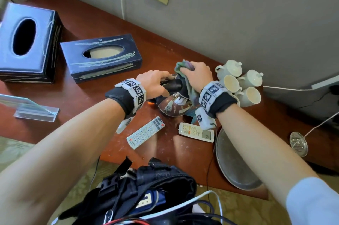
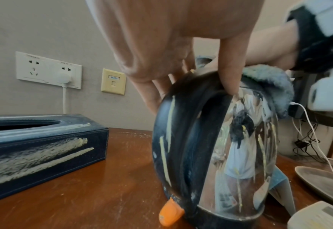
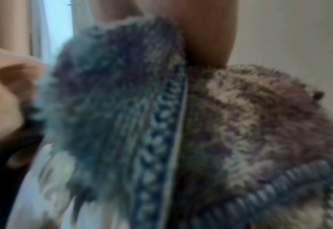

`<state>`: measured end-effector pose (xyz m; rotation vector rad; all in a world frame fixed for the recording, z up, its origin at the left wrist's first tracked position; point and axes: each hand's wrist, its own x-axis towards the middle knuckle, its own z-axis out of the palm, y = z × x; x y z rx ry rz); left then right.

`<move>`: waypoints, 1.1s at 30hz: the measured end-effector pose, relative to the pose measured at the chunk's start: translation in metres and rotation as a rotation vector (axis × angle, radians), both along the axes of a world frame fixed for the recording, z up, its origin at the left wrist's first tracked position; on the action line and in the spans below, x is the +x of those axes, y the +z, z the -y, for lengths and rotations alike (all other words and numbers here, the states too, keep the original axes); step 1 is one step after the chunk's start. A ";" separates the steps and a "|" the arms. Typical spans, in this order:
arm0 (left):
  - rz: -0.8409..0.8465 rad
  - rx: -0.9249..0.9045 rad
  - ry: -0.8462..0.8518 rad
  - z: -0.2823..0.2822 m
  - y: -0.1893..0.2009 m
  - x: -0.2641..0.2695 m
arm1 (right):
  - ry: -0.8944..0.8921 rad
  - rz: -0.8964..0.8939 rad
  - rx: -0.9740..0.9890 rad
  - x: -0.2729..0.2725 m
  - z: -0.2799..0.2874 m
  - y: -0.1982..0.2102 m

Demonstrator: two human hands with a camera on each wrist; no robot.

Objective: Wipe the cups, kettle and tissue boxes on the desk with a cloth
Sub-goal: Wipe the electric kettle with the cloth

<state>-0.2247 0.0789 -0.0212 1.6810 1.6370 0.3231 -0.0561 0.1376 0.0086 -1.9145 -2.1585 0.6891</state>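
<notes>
Shiny chrome kettle (image 1: pixel 173 104) with a rounded mirror belly sits on the scuffed reddish wood desk (image 1: pixel 95 28), streaked with pale drips down its black plastic handle. Left hand (image 1: pixel 154 83) has its fingers curled round the top of that handle, right hand (image 1: pixel 197 76) clutches a fuzzy grey-purple cloth (image 1: pixel 181 67) bunched against the lid area. Two dark leathery tissue boxes (image 1: pixel 100 57) lie off to the left, glossy white ceramic cups (image 1: pixel 240 83) cluster just right of the kettle, near a flat metal tray (image 1: pixel 233 166)
</notes>
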 end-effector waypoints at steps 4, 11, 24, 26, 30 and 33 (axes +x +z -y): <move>-0.024 0.008 -0.016 0.001 0.000 0.001 | -0.239 -0.162 -0.095 0.023 -0.018 -0.012; -0.200 0.080 -0.119 0.002 -0.004 0.013 | -0.506 -0.588 -0.005 0.062 0.011 -0.028; 0.003 -0.036 -0.003 -0.010 0.000 0.028 | -0.640 -0.921 -0.012 0.061 0.016 -0.043; -0.020 -0.053 0.005 -0.012 0.002 0.034 | -0.635 -0.915 -0.098 0.049 0.018 -0.053; -0.285 0.115 -0.002 -0.022 0.014 0.046 | -0.699 -0.956 -0.239 0.039 0.016 -0.063; -0.378 0.157 -0.051 -0.031 0.023 0.051 | -0.707 -1.005 -0.293 0.038 0.011 -0.063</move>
